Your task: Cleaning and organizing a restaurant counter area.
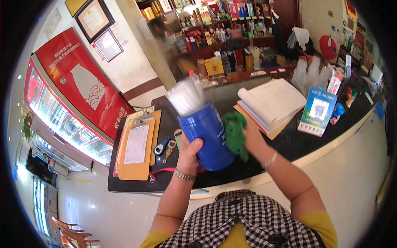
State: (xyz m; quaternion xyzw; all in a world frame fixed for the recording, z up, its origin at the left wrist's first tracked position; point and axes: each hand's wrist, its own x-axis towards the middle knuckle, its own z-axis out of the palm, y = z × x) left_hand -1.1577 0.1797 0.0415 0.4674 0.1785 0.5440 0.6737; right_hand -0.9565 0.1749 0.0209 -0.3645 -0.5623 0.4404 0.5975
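A glossy blue cylindrical canister point(206, 133) is tilted over the black countertop point(173, 183). Clear-wrapped straws or similar thin sticks point(187, 96) stand out of its top. My left hand point(189, 152) grips the canister's near left side, thumb on the front. Bunched in my right hand point(255, 138) is a green cloth point(234, 133), pressed to the canister's right side. The cloth hides most of my right fingers. White lettering shows on the canister beside the cloth.
Clipboards point(136, 145) and bottle openers point(166, 148) lie left on the counter. A thick paper pad point(274, 99), stacked clear plastic cups point(310, 73) and a printed-code stand point(317, 111) are to the right. A red drinks fridge point(83, 83) stands left; stocked shelves point(214, 34) line the back.
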